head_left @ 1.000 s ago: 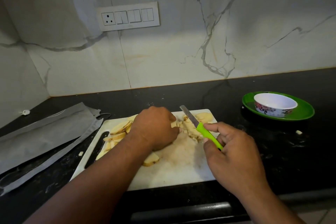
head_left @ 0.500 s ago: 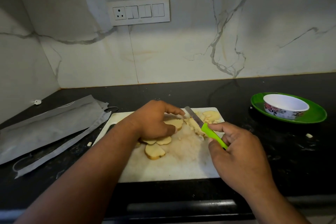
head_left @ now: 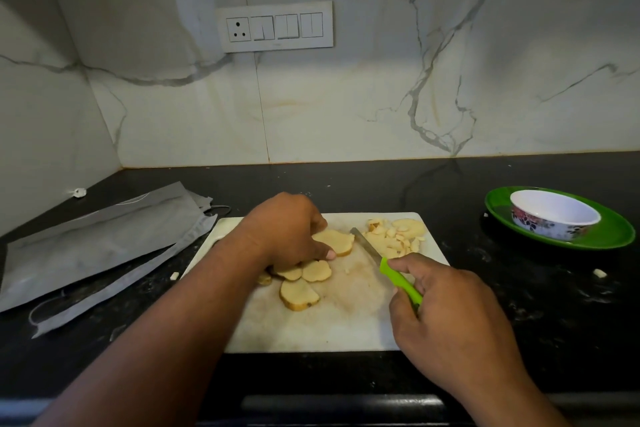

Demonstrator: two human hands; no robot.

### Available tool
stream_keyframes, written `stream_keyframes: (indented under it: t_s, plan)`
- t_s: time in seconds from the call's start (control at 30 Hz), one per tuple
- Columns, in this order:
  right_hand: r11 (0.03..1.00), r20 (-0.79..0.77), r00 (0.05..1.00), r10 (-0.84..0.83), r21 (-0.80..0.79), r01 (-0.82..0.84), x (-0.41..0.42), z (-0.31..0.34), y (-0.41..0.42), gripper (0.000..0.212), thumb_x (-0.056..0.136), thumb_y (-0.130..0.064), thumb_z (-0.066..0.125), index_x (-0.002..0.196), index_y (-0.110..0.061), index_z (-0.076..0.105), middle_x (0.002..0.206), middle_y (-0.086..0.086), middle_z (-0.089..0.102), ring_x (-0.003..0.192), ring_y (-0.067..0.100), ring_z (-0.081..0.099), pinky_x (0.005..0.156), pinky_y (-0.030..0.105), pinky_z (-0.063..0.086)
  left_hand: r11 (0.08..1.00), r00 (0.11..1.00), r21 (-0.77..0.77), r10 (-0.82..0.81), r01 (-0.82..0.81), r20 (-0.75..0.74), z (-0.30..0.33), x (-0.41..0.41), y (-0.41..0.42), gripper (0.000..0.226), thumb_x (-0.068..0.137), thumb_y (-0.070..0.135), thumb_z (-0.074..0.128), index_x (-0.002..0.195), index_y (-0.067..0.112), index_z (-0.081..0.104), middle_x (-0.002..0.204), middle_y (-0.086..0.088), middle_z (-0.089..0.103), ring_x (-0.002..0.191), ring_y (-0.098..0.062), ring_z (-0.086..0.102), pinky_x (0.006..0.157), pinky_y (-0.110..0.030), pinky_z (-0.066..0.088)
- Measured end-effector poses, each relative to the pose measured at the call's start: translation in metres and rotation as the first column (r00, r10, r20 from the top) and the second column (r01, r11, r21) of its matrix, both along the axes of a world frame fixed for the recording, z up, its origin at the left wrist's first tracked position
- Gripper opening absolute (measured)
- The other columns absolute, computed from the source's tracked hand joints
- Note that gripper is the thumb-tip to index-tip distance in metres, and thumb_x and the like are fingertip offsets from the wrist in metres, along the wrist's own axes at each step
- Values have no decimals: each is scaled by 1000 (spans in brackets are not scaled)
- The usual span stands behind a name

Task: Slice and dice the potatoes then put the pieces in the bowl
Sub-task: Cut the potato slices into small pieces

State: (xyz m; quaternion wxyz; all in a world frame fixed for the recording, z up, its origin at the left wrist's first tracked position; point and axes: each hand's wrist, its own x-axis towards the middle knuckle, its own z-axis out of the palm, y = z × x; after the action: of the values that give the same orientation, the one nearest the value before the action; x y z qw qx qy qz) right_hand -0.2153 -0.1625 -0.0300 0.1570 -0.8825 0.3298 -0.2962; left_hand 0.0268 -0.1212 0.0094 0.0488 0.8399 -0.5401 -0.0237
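The left hand (head_left: 289,230) is shown knuckles-up over the middle of a white cutting board (head_left: 346,329), its curled fingers and thumb gripping a potato slice (head_left: 334,240) that lies flat on the board. The right hand (head_left: 446,319) is closed round the green handle of a knife (head_left: 388,265), whose blade is angled away toward the far left, its tip close beside the held slice; whether the blade touches the board cannot be told. Three further slices (head_left: 304,282) are seen just in front of the left hand, two overlapping and partly hidden under its heel, the third lying nearer the front edge with a strip of skin visible. A heap of diced pieces (head_left: 396,236) is gathered at the far right corner of the board, just beyond the blade. The board rests on a dark countertop (head_left: 554,305). Well to the right, apart from the board, a white bowl (head_left: 554,217) with a flowered outer wall stands on a green plate (head_left: 609,236); no potato is visible inside it. One stray bit (head_left: 600,273) lies on the countertop before the plate. Grey pouches (head_left: 100,243) lie flat to the left of the board. A switch panel (head_left: 275,26) is mounted on the marble wall behind.
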Motion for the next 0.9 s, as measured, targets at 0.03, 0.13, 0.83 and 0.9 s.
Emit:
stream_keyframes:
  t_s: [0.03,0.13,0.83,0.9]
  plan:
    - [1000,-8,1000,4,-9,-4,0,0,1,37,85,-40,58,122,-42,61,68,-17,61,56,4,54,52,17,42,1000,1000,-4,-15,15,-19,0,0,0,45,85,58,77,108,19,77,113,-1,76,101,-19,71,93,-45,60]
    - [999,-46,999,24,-42,-26,1,1,3,38,86,-42,56,123,-42,60,71,-16,63,62,7,57,58,21,49,996,994,-12,-89,89,-58,2,-2,3,45,90,48,77,128,25,73,123,4,74,108,-15,69,99,-43,57]
    - [988,-152,988,-16,-156,-8,10,3,10,50,95,-43,41,145,-41,35,91,-10,66,82,12,63,71,27,52,979,957,-203,-40,-20,-287,-2,29,15,21,91,26,80,110,34,80,106,22,75,96,6,63,85,-11,44]
    - [987,-184,983,-3,-161,-27,12,4,9,50,96,-41,40,146,-40,35,98,-9,66,86,12,63,74,28,52,976,960,-219,-42,-21,-277,-5,28,11,16,91,23,81,103,34,82,101,20,77,91,6,65,76,-5,42]
